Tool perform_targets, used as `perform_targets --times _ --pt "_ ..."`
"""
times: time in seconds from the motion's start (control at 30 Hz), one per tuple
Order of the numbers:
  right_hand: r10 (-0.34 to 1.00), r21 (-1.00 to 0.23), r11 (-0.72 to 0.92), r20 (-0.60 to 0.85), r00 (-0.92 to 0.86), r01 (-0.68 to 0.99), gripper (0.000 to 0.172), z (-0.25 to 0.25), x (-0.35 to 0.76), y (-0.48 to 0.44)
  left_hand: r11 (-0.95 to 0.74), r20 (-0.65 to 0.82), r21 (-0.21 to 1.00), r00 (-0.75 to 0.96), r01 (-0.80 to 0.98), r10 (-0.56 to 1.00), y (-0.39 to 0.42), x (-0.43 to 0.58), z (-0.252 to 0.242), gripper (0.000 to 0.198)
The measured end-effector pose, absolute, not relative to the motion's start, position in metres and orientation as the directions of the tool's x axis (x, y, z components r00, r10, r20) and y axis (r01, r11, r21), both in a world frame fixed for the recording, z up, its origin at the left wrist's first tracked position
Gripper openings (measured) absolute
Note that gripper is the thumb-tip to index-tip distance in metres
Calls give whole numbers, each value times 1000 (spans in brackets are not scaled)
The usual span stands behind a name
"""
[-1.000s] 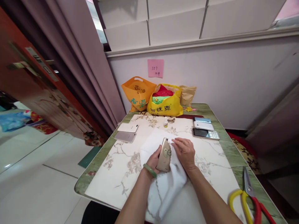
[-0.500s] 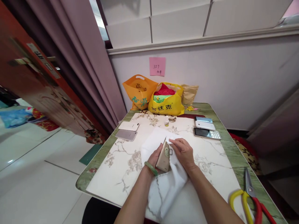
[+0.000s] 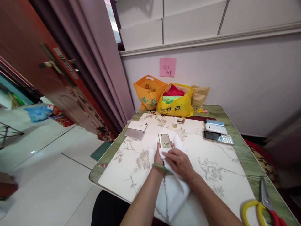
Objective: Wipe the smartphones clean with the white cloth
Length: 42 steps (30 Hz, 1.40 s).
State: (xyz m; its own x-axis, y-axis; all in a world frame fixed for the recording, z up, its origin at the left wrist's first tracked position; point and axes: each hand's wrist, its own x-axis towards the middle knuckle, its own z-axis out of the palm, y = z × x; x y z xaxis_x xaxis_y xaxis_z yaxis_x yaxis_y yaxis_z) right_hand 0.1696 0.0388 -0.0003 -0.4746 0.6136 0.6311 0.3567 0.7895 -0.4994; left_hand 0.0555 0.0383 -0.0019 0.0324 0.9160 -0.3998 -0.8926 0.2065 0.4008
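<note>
A gold smartphone [image 3: 165, 140] with a round green ornament on its back is gripped by my left hand [image 3: 159, 157], which wears a green bangle. My right hand [image 3: 178, 161] pinches a white cloth [image 3: 176, 204] and presses it against the phone's lower part. That lower part is hidden under cloth and fingers. The rest of the cloth spreads beneath both hands and hangs toward the near table edge.
At left lie a white phone [image 3: 137, 125] and a grey phone [image 3: 134, 134]. Several phones, one a keypad phone [image 3: 218, 137], lie at right. A small bottle [image 3: 175, 123], orange bag [image 3: 150, 92], yellow bag [image 3: 175, 105] and paper pouch [image 3: 199, 95] stand behind. Scissors [image 3: 263, 204] lie near right.
The phone has turned more upright in my left hand. My right hand has moved the cloth from the phone's top edge down to its lower part. The view has shifted left.
</note>
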Motion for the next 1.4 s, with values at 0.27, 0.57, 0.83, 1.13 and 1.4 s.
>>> perform_targets --times 0.27,0.57,0.83,1.13,1.4 --pt "595 -505 797 563 -574 331 23 -2 192 54 194 -381 385 36 -902 924 41 47 0 71" --pt "553 -412 833 626 -549 369 24 -1 184 45 211 -360 357 75 -910 930 38 50 4 66" --pt "581 -399 810 649 -492 430 23 1 171 39 191 -348 367 57 -910 936 36 52 8 62" --pt "865 -789 399 493 94 467 24 -11 193 62 249 -366 475 67 -844 928 35 47 12 64" --pt "957 -974 226 226 181 20 39 -12 194 77 534 -467 565 290 -629 835 29 54 11 60"
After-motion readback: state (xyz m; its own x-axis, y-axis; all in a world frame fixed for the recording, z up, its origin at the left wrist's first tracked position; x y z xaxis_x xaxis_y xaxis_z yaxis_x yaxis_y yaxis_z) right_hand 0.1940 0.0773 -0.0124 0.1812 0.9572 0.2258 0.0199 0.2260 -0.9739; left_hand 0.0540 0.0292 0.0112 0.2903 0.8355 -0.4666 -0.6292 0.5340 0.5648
